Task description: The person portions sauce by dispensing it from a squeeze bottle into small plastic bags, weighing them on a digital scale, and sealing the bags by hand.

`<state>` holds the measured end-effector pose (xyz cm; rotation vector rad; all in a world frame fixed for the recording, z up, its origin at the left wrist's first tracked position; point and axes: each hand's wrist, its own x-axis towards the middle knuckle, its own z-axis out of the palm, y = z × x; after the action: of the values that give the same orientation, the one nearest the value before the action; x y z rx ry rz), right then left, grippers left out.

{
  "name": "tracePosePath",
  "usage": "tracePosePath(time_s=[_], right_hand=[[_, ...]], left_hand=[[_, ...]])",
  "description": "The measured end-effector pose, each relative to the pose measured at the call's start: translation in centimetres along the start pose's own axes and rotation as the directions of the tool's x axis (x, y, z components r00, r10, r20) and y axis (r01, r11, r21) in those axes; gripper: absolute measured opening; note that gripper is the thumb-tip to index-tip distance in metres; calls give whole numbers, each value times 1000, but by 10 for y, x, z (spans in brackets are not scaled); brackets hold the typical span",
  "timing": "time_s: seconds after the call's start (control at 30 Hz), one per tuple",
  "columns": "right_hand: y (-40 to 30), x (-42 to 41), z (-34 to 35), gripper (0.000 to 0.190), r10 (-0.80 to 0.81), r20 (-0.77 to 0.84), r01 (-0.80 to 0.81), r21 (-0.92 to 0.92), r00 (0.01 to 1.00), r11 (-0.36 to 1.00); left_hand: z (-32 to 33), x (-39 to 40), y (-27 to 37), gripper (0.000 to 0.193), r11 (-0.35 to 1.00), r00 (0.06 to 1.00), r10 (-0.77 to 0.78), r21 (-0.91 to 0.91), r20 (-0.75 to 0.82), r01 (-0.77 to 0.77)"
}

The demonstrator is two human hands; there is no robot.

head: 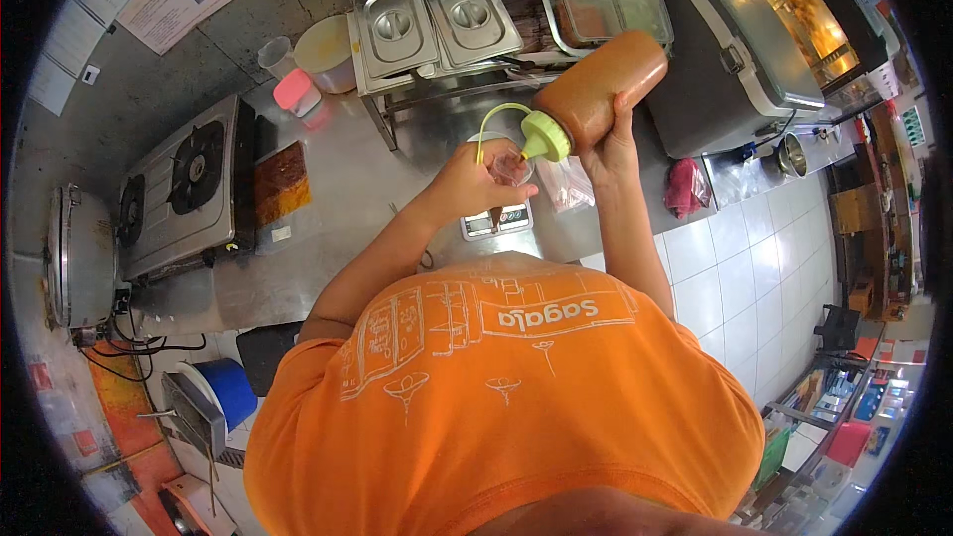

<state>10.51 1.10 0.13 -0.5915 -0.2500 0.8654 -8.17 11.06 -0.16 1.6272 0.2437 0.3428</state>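
Observation:
My right hand (614, 145) is closed around a large squeeze bottle (601, 89) of brown sauce, tilted down to the left. Its yellow-green nozzle cap (547, 138) points into a small clear plastic cup (512, 167), which my left hand (473, 182) holds by the side. From the cap a thin strap loops over to my left hand. Beneath the cup lies a digital kitchen scale (514, 219), partly hidden by my left hand. A clear plastic bag (566, 182) rests just right of the scale. Whether sauce is flowing cannot be told.
A two-burner gas stove (186, 179) stands left, beside a bag of brown and orange contents (283, 186). Lidded steel pans (394, 26) and a glass-lidded tray (551, 7) fill the rack ahead. A pink-lidded container (295, 91) is back left; a red cloth (686, 187) lies right.

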Motion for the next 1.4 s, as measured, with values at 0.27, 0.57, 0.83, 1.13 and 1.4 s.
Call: tracePosePath(time_s=[0.27,0.57,0.83,1.13,1.4], right_hand=[[9,8,-44,67,145,-241,-111,149,960,983],[-11,10,-144,56,-6,-458,193,362,889,912],[-23,13,-236,75,98,-362,213,724,927,656],[-14,-37,-178,75,275,-313,-16,632,909,775],[-9,-45,-141,51,259,-347,-114,387,902,915]], left_hand=[[-12,18,-33,28,985,993,27,172,-116,-7],[-27,41,-109,37,901,986,27,432,-163,46],[-21,62,-128,83,598,984,109,800,-142,49],[-59,85,-146,43,890,981,80,456,-179,11],[-59,99,-139,37,838,973,-219,525,71,150]])
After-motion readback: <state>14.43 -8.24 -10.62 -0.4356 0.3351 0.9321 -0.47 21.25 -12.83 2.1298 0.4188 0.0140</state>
